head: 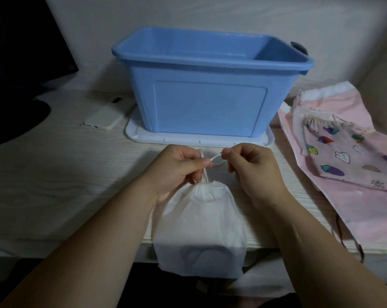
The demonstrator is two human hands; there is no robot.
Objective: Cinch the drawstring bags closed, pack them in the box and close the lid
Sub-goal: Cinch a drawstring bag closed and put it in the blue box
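**A:** Where's the white drawstring bag [199,230]?

**B:** Right in front of me on the desk [65,174]. Its mouth is gathered and its bottom hangs over the near edge.

**A:** And your hands?

**B:** My left hand [177,167] is curled round the cord [214,157] just above the bag's mouth. My right hand [252,170] pinches the cord's other stretch between thumb and fingers.

**A:** The box?

**B:** The blue plastic box [210,103] stands open behind my hands, sitting on its white lid [143,136]. To its right the fruit-print bag [348,156] lies on the pink bag [355,207].
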